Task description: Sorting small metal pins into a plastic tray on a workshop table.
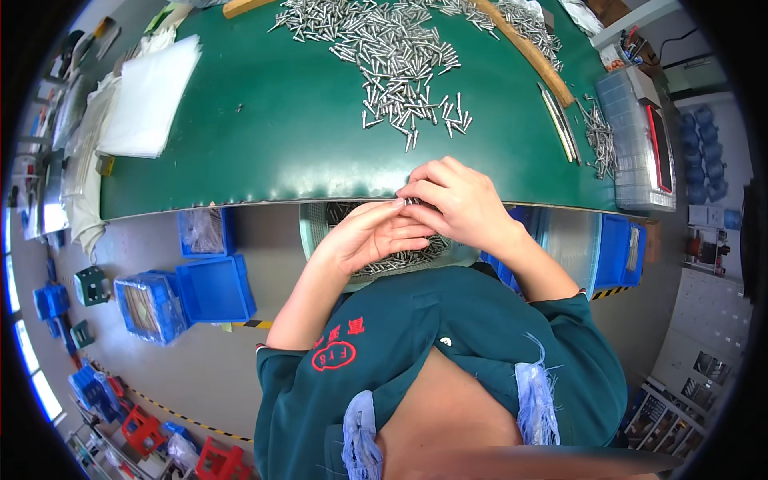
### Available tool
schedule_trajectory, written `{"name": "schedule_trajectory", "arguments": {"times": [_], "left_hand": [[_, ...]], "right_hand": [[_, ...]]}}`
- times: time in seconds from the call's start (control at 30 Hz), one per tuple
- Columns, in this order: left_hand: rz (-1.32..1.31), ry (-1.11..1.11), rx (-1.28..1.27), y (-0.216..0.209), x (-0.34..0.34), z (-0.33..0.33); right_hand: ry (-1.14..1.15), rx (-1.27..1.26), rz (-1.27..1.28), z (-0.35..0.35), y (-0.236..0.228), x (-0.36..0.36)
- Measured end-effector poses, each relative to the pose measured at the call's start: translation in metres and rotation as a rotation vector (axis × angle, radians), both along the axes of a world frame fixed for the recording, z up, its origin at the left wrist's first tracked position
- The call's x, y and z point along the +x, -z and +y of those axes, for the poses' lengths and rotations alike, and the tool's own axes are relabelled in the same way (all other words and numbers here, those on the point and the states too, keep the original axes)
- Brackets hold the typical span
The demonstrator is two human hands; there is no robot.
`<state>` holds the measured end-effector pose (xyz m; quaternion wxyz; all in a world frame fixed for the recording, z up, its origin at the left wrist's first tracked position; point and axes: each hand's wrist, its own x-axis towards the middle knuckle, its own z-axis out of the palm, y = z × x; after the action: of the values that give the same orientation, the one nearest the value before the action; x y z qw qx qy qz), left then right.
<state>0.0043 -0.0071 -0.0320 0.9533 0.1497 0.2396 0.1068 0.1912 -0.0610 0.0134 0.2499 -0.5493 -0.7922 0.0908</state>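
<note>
Just over the front edge of the green table, my two hands meet. My right hand (460, 200) has its fingers curled and pinched round small metal pins (412, 202), mostly hidden by the fingertips. Palm up beside it, my left hand (372, 236) has its fingers stretched out and slightly cupped, its thumb tip by the pins. Under both hands, a pale green bin (310, 232) holds many dark metal pieces. Beyond them on the table lies a large loose heap of shiny metal pins (400, 64), a few scattered toward me.
The green table (264, 152) carries white sheets (156, 96) at left. At right are a wooden strip (528, 52), thin pen-like tools (560, 124), a smaller pin pile (598, 138) and a clear plastic box (628, 144). Blue bins (216, 288) stand on the floor.
</note>
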Motion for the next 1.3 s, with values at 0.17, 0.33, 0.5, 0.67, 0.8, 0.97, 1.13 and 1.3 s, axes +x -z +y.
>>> {"name": "schedule_trajectory", "arguments": {"times": [0.17, 0.33, 0.5, 0.67, 0.8, 0.97, 1.13, 1.3], "left_hand": [[0.034, -0.008, 0.060, -0.005, 0.005, -0.003], [0.125, 0.008, 0.193, -0.003, 0.010, -0.008], [0.155, 0.034, 0.366, -0.006, 0.011, -0.014], [0.177, 0.037, 0.577, -0.015, 0.009, -0.016], [0.190, 0.042, 0.663, -0.022, 0.007, -0.015], [0.171, 0.065, 0.676, -0.023, 0.005, -0.013], [0.178, 0.065, 0.694, -0.030, 0.006, -0.012], [0.144, 0.096, 0.674, -0.027, 0.004, -0.008]], "right_hand": [[0.012, -0.079, 0.054, -0.008, -0.012, 0.000], [0.058, -0.167, 0.101, -0.009, -0.009, 0.005], [0.073, -0.224, 0.164, -0.011, -0.010, 0.007], [0.056, -0.363, 0.405, -0.011, -0.015, 0.009], [0.032, -0.364, 0.447, -0.011, -0.016, 0.010], [0.071, -0.432, 0.615, -0.012, -0.021, 0.008], [0.060, -0.460, 0.692, -0.012, -0.015, 0.009], [0.004, -0.490, 0.669, -0.008, -0.018, 0.013]]}}
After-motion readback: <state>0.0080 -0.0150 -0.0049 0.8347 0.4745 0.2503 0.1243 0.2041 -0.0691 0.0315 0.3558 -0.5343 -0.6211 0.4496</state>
